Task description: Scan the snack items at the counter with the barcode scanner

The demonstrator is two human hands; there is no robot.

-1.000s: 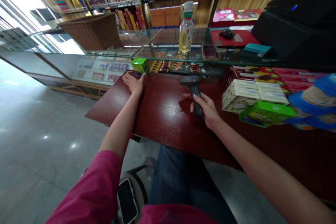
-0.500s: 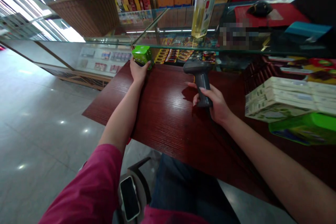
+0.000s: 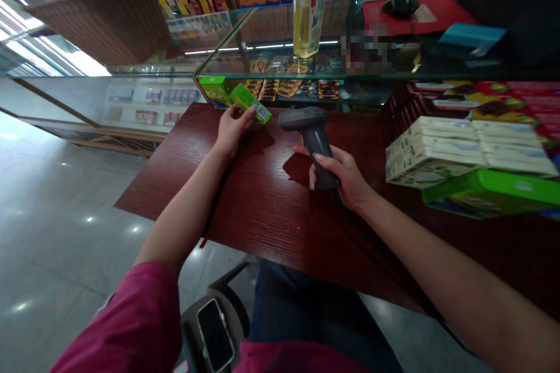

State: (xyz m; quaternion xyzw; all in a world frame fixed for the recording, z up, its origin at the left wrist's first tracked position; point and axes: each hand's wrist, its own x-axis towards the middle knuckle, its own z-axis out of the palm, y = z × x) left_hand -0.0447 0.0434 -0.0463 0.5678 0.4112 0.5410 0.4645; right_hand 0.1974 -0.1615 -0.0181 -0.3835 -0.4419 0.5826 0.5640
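My left hand (image 3: 234, 128) grips a small green packet (image 3: 250, 104), tilted, with a white barcode label on its right end. Just behind it, a green box (image 3: 213, 88) stands at the table's far left, against the glass counter. In my right hand (image 3: 343, 172) is a dark grey barcode scanner (image 3: 317, 143), its handle wrapped by my fingers and its head pointing left toward the packet. A short gap separates the scanner head from the packet. Both hands are over the dark red wooden table (image 3: 258, 198).
A bottle of yellowish liquid (image 3: 308, 14) stands on the glass counter (image 3: 262, 70). White tissue packs (image 3: 455, 148) and a bright green package (image 3: 490, 192) lie at the right. A wicker basket (image 3: 109, 20) sits back left. A phone (image 3: 215, 335) rests on the chair below.
My left hand has come away from the green box with a small green packet, tilting its barcode end to the right. The scanner stays in my right hand. The whole view has shifted slightly.
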